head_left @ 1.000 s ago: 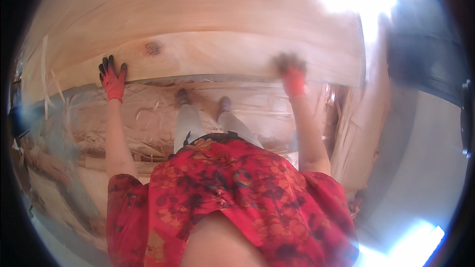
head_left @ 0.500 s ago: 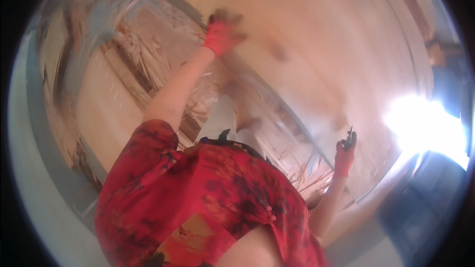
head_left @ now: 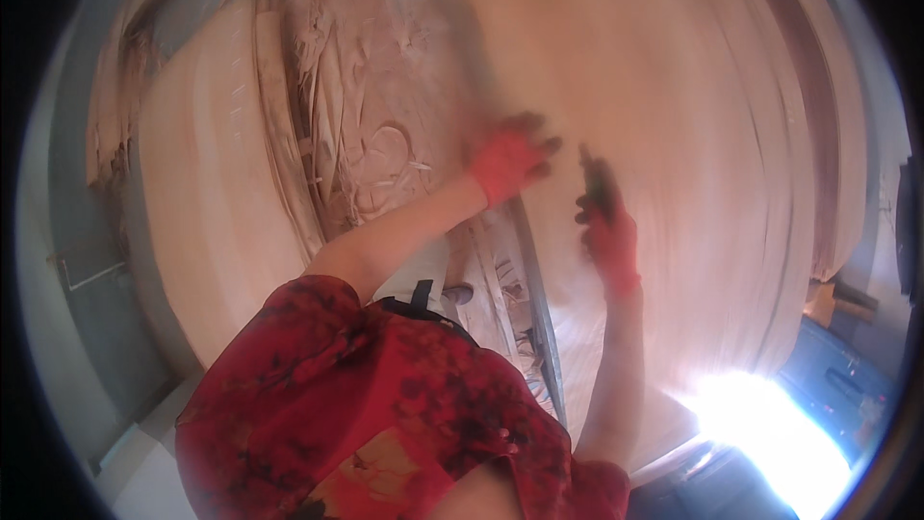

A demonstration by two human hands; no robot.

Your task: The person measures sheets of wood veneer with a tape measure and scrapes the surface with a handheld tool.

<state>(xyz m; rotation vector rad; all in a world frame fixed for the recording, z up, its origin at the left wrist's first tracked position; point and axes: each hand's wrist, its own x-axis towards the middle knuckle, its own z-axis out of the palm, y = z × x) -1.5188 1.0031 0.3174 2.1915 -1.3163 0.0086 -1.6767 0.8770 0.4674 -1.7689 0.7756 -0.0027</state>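
My left hand [head_left: 510, 162], in a red glove with dark fingertips, is over the near-left edge of a broad pale wood veneer sheet [head_left: 664, 87]. Its fingers are apart and nothing shows in them; whether they touch the sheet I cannot tell. To its right, my right hand [head_left: 608, 236], gloved the same way, is closed round a small dark pointed tool [head_left: 590, 166]. The tool's tip points away from me over the sheet. Motion blur hides its exact kind.
Curled veneer scraps [head_left: 371, 125] litter the floor left of the sheet. A second pale veneer stack [head_left: 207, 164] stands farther left. A dark metal edge [head_left: 541, 299] runs along the sheet's near side. Bright glare lies at lower right, beside a blue bin-like object [head_left: 828, 366].
My view has turned. My left hand has come nearer and to the right; my right hand has moved left and farther out with the tool. The two hands are closer together.
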